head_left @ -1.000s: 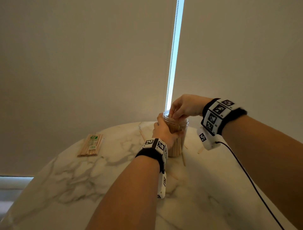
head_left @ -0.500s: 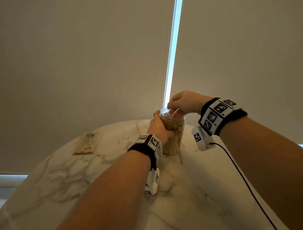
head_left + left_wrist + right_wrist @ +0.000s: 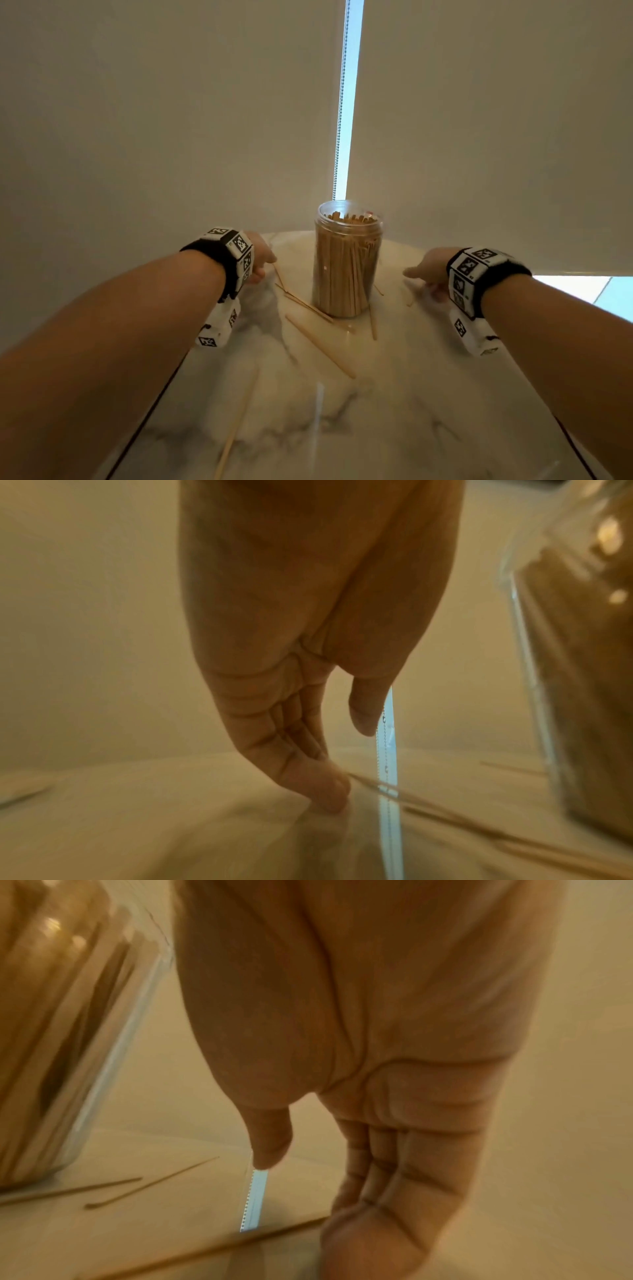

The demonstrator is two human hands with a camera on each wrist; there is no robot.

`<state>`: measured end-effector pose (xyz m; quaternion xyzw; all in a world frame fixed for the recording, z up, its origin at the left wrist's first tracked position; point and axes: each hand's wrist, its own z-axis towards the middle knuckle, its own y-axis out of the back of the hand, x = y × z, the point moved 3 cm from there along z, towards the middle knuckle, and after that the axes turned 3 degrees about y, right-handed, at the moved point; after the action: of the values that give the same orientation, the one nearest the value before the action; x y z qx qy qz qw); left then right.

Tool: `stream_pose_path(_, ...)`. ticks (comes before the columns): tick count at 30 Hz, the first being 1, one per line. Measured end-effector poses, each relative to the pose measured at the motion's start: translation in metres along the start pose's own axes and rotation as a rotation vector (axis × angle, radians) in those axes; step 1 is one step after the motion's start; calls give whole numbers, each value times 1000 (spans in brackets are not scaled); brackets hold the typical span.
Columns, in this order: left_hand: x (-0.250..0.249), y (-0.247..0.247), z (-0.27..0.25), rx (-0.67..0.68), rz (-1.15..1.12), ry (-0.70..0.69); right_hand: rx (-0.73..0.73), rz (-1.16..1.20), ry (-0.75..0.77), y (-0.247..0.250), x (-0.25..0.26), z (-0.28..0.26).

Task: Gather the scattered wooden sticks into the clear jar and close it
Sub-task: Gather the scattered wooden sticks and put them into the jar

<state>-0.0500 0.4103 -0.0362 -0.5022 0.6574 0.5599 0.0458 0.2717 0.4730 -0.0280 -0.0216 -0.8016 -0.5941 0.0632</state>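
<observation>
1. Left hand [image 3: 262, 258] is reaching down at nine o'clock of the jar [image 3: 347, 260], fingers straight, touching a stick [image 3: 428, 804].
2. Right hand [image 3: 426, 274] is spreading open at three o'clock, over another stick [image 3: 240, 1240].
3. Loose sticks [image 3: 320, 346] are lying at six; a careless sweep risks tipping the uncapped jar.

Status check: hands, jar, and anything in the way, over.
Left hand and right hand open, fingertips down at loose sticks on the table. Jar upright, nearly full, no lid on. Nothing blocking.
</observation>
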Motion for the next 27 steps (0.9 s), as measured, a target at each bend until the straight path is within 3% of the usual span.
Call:
stream_pose_path(4,-9,-12,14,18,134,-17,-32,-24,89,-4,37,10)
stream_pose_path(8,-18,-24,6,41,260,-69,29,-98,190,-8,60,14)
stream_pose_path(12,-19,-23,-16,-50,533,-224,-13,-148,194,-7,57,6)
stream_pose_path(15,-11,-27,-38,-108,629,-245,-34,-129,184,-11,47,-16)
stream_pose_path(18,-1,-32,-45,-176,599,-325,8,-10,146,-17,33,-37)
stream_pose_path(23,19,-39,-57,-47,500,-419,7,93,148,-30,21,-71)
stream_pose_path(27,26,-39,-73,-96,557,-442,4,61,165,-36,24,-102)
